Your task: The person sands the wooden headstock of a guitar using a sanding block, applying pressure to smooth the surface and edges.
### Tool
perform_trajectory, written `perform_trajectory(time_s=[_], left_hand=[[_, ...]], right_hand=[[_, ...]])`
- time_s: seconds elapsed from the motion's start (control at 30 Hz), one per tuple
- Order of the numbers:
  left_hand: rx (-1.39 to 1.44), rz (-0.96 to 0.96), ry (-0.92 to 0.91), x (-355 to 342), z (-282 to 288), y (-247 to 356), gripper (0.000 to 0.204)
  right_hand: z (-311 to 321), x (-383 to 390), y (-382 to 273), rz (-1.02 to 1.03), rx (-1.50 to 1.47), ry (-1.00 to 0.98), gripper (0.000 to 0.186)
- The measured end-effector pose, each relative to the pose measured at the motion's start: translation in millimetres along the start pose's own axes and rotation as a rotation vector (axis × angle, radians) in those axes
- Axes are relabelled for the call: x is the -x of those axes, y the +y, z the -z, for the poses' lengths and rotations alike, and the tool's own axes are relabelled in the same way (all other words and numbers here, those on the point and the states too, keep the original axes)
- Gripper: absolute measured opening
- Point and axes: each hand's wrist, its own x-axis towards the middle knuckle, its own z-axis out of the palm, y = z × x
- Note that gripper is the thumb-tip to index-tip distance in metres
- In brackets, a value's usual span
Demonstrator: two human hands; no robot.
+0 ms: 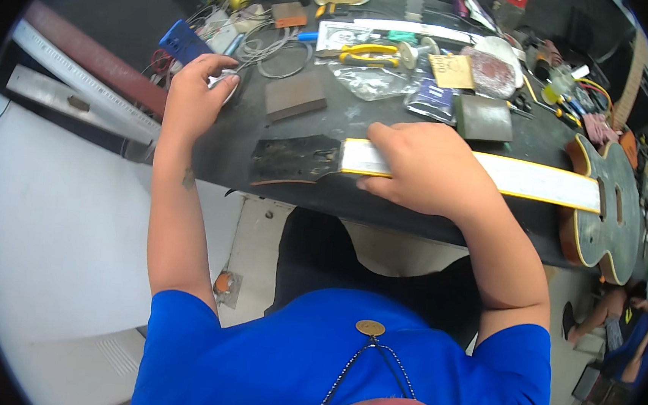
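My right hand (pixel 411 164) grips the guitar neck (pixel 539 181), which has a white, yellow-edged top and a dark, worn headstock (pixel 289 158) pointing left. The neck joins a dark guitar body (pixel 608 213) with a yellow edge at the right. At the left of the table, my left hand (pixel 203 90) has its fingers curled over a small pale item, mostly hidden, beside a blue phone-like object (pixel 184 39) and coiled cables (pixel 275 50). A brown-grey block (pixel 294 96) lies between my hands.
The dark worktable (pixel 222 149) holds yellow-handled pliers (pixel 366 50), a green-grey block (pixel 483 117), plastic bags (pixel 371 82) and several small tools. Long rails (pixel 99 59) lie at the left above a white surface (pixel 62 235). Another person's leg (pixel 597 315) shows at the lower right.
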Motion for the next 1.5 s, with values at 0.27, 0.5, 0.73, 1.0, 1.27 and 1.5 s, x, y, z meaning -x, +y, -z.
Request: perform_trajectory(time_s=[0.27,0.5,0.73,1.0,1.27,1.5], left_hand=[[0.048,-0.308,-0.307,-29.6,-27.3,93.2,0.029],[-0.178,-0.242,-0.271,-139.7,-127.4,89.5,0.035],[-0.266,-0.173,-0.209,-159.3,-169.3,78.4,0.029],[0.017,-0.21,-0.067,-7.8,20.5,75.6,0.016],[0.033,0.026,-0.131,122.3,13.1,42.6,0.018],[0.215,0.007,-0.124,140.4,-2.7,34.8,0.025]], right_hand=[[-1.2,-2.9,4.6,0.017,-0.001,-0.012,0.048],[3.1,0.8,1.8,0.03,0.007,-0.005,0.048],[-1.2,-5.0,-2.5,0.07,-0.024,-0.035,0.047],[-5.9,0.3,5.0,0.046,-0.02,0.09,0.045],[-12.1,1.0,0.5,0.061,0.027,0.161,0.041],[-17.2,0.2,2.1,0.061,0.007,0.138,0.047]])
